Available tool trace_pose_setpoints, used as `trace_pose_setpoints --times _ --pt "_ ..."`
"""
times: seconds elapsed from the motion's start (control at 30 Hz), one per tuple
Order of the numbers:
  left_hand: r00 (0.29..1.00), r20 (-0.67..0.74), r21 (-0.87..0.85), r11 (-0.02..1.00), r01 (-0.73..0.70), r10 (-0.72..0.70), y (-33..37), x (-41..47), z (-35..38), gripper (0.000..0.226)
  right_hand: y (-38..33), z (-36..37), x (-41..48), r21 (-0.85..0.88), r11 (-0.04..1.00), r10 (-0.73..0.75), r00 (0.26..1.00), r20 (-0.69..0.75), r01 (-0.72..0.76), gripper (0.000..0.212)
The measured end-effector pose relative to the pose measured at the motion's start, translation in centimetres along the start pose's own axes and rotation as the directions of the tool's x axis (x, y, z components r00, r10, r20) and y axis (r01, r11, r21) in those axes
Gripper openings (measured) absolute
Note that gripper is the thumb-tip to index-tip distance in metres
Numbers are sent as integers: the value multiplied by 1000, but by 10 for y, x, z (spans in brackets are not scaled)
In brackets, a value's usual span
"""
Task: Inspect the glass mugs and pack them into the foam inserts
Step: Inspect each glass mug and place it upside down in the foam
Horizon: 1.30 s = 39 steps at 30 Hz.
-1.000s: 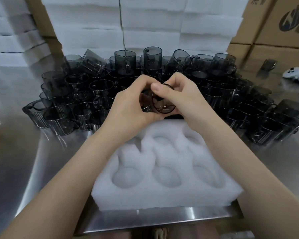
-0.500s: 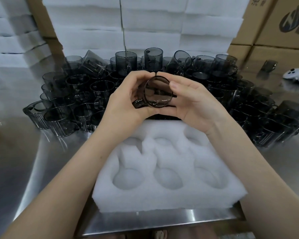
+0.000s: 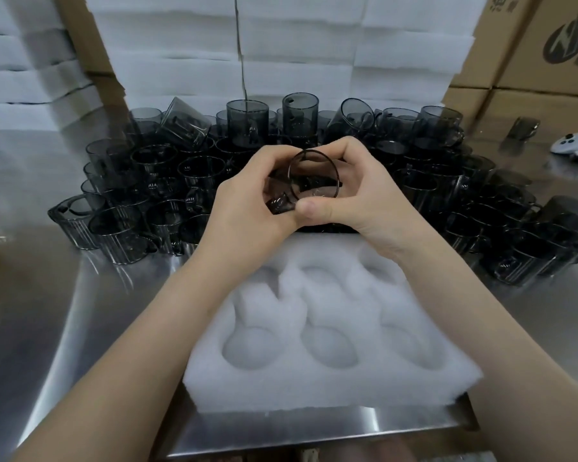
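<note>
Dozens of mugs (image 3: 247, 123), one foam insert (image 3: 331, 391)

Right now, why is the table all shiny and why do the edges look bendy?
In the head view, the steel table mirrors light as pale glare streaks; the wide lens bows the cardboard boxes and the table's sides; the held mug looks sharp but dark; the white foam insert shows soft-edged pockets.

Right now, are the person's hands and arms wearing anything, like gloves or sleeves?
No. The left hand and right hand are bare: no gloves, rings or watch visible. The left forearm and right forearm are uncovered to the picture's edge, no sleeves showing.
</note>
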State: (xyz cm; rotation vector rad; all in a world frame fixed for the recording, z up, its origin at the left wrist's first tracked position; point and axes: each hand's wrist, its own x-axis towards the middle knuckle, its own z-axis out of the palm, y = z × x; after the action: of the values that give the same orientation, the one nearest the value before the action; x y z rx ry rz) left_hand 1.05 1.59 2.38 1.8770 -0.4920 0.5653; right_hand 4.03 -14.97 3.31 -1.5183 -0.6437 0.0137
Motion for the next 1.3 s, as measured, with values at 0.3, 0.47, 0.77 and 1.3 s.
trace_pose_setpoints --times 0.3,0.47,0.77,1.3 --pt "989 75 212 967 -143 130 3 -1 5 61 -2 9 2 -201 980 -44 976 -215 0 42" --pt "984 0 360 918 -168 180 4 -1 5 60 -5 8 3 8 999 34 978 -207 -33 23" --pt "995 -96 -383 923 -14 -24 7 0 0 54 -6 -3 7 259 958 109 991 73 -124 50" --pt "999 41 -273 961 31 -21 -3 0 -7 61 -7 -3 -2 43 996 -82 997 2 81 48"
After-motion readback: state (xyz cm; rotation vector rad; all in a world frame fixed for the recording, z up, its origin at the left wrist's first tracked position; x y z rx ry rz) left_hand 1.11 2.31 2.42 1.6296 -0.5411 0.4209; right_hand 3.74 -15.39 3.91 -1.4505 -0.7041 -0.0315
